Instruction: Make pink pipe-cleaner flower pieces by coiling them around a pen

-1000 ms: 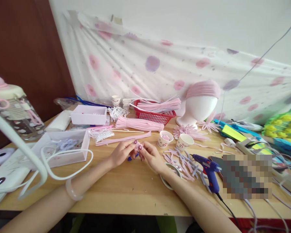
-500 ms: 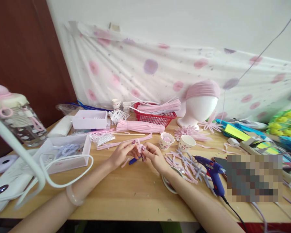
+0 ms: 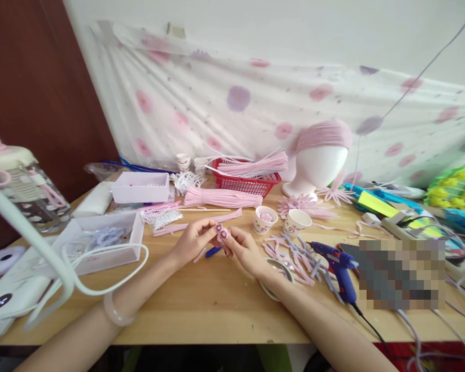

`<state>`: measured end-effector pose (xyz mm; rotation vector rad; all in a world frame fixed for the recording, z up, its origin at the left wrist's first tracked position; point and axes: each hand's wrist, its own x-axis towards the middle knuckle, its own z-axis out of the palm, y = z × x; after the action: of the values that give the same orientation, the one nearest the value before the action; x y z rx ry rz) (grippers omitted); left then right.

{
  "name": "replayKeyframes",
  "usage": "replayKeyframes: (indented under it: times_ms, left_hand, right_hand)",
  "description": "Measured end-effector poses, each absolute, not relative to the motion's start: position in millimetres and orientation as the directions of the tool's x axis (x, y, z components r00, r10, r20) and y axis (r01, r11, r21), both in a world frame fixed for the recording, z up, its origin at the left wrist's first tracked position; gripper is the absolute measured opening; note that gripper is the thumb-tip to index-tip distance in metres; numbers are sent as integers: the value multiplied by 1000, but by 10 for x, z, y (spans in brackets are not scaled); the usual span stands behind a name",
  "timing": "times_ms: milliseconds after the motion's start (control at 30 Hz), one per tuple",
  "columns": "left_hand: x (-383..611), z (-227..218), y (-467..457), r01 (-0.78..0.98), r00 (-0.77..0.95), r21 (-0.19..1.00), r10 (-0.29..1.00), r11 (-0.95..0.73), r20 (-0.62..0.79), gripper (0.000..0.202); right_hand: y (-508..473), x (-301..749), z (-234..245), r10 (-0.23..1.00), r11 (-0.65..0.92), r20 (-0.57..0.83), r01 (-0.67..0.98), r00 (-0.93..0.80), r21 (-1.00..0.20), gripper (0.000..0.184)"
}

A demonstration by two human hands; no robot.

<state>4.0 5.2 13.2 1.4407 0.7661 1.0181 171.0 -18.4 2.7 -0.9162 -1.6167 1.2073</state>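
Note:
My left hand [image 3: 194, 241] and my right hand [image 3: 243, 249] meet above the wooden table [image 3: 201, 299], fingertips pinched together on a small pink pipe-cleaner piece [image 3: 221, 233]. A pale bangle [image 3: 112, 310] circles my left wrist. Just under the hands a blue pen-like object [image 3: 213, 251] lies on the table. A loose pink strip [image 3: 199, 256] lies beside it.
A blue glue gun [image 3: 339, 268] and cut pink strips [image 3: 294, 253] lie to the right, with two paper cups [image 3: 281, 219]. Behind stand a red basket [image 3: 248, 181], pink bundles [image 3: 220, 197], a foam head [image 3: 320, 165]. White trays [image 3: 101, 237] and a bottle [image 3: 23, 186] sit left.
Both hands stay pinched on the small pink piece, their fingers shifting slightly around it. The view has shifted a little.

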Motion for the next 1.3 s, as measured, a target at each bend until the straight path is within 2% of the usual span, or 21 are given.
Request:
replayKeyframes:
  times_ms: [200, 333, 467, 667, 867, 1067, 1167, 1300]
  left_hand:
    - [76, 86, 36, -218, 478, 975, 875, 37, 74, 36]
    - [87, 90, 31, -294, 515, 947, 856, 129, 43, 37]
    - [83, 70, 52, -339, 533, 923, 846, 182, 29, 34]
    - [73, 2, 85, -342, 577, 919, 816, 197, 40, 34]
    - [72, 15, 57, -333, 597, 923, 801, 193, 48, 32]
    - [90, 14, 36, -412, 488, 897, 870, 162, 68, 30]
    - [85, 1, 51, -384, 493, 909, 868, 163, 53, 29]
    - [78, 19, 51, -362, 477, 920, 878, 152, 42, 19]
  right_hand:
    - [-210, 1709, 59, 912, 307, 275, 63, -306, -949, 44]
    - [-198, 1708, 32, 926, 292, 275, 29, -257, -956, 44]
    - [-151, 1740, 17, 918, 265, 257, -14, -302, -964, 42]
    - [-115, 1765, 36, 884, 308, 279, 19, -375, -951, 45]
    - [-144, 1754, 33, 896, 354, 305, 103, -324, -930, 46]
    - [-181, 1757, 32, 906, 379, 328, 168, -266, -910, 48]
    - [-170, 1745, -10, 907, 373, 322, 165, -271, -913, 49]
    - [-152, 1724, -69, 922, 342, 303, 141, -240, -929, 56]
